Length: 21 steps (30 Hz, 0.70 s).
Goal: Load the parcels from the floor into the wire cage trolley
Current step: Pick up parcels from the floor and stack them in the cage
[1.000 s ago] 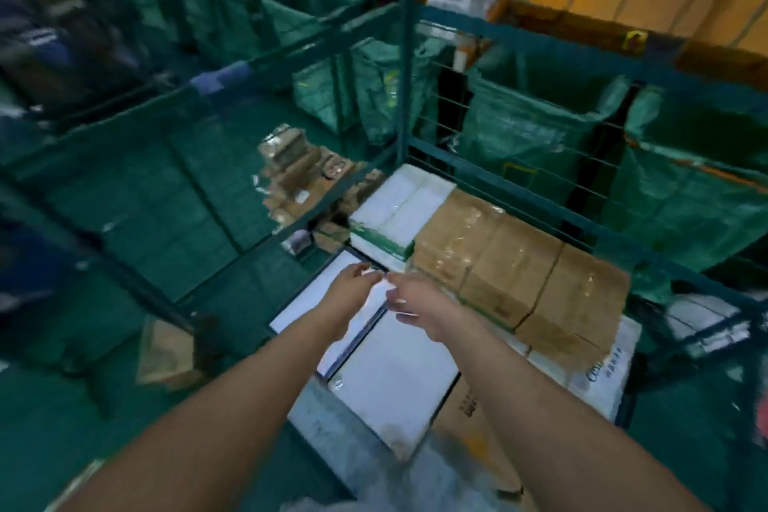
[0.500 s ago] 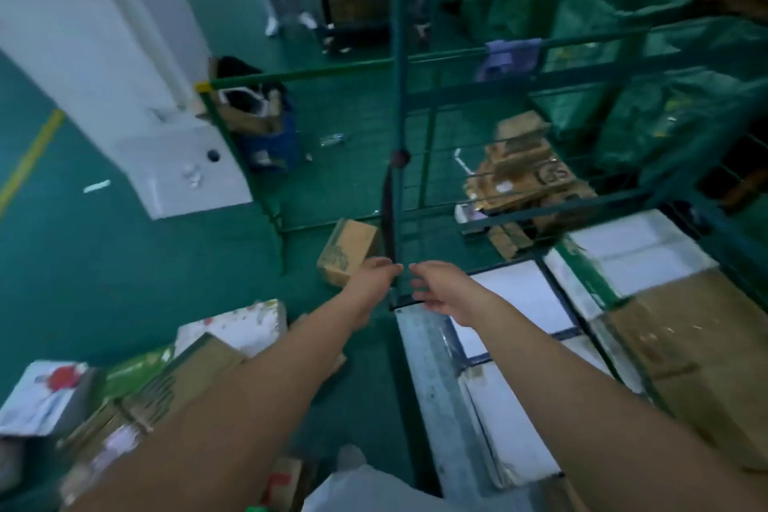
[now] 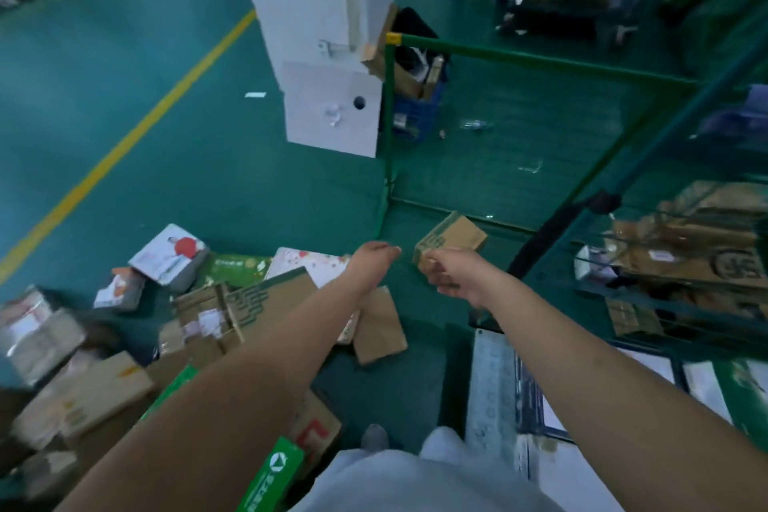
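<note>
Parcels, mostly brown cardboard boxes (image 3: 232, 316), litter the green floor (image 3: 124, 96); both hands, left (image 3: 372, 260) and right (image 3: 451, 272), reach out empty with loose grips, next probably bending for one.

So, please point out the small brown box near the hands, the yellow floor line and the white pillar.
small brown box (image 3: 455, 235): head view, on its top face.
yellow floor line (image 3: 124, 141): head view, mid-stripe.
white pillar (image 3: 328, 104): head view, on its base block.
</note>
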Each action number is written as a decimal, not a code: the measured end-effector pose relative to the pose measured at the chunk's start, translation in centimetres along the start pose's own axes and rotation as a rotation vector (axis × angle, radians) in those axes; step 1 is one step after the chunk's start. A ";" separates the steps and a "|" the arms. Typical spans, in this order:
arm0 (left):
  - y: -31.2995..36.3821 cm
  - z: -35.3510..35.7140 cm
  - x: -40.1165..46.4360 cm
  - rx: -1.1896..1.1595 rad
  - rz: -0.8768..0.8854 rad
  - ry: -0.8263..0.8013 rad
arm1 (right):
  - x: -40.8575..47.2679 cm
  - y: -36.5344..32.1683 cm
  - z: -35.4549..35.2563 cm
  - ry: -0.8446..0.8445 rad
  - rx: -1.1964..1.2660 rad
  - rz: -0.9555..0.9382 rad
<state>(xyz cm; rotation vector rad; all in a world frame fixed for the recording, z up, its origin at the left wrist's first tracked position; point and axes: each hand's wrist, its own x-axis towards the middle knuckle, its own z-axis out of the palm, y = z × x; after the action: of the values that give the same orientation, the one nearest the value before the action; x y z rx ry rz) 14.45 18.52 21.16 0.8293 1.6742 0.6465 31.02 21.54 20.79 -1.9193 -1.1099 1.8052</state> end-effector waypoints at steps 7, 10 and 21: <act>-0.1 -2.4 5.9 -0.118 -0.086 0.071 | 6.9 -4.4 0.7 -0.070 -0.079 0.028; 1.0 -2.5 10.2 -0.127 -0.152 0.096 | 11.6 -6.7 0.1 -0.100 -0.144 0.055; 5.2 -0.2 28.5 -0.206 -0.342 0.176 | 33.8 -11.8 -2.9 -0.186 -0.457 0.187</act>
<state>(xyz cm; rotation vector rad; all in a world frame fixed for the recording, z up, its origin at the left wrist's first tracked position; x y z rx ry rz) 11.00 44.33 8.50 0.3358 1.8172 0.6518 27.20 53.52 4.76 -2.2000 -1.5652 1.9942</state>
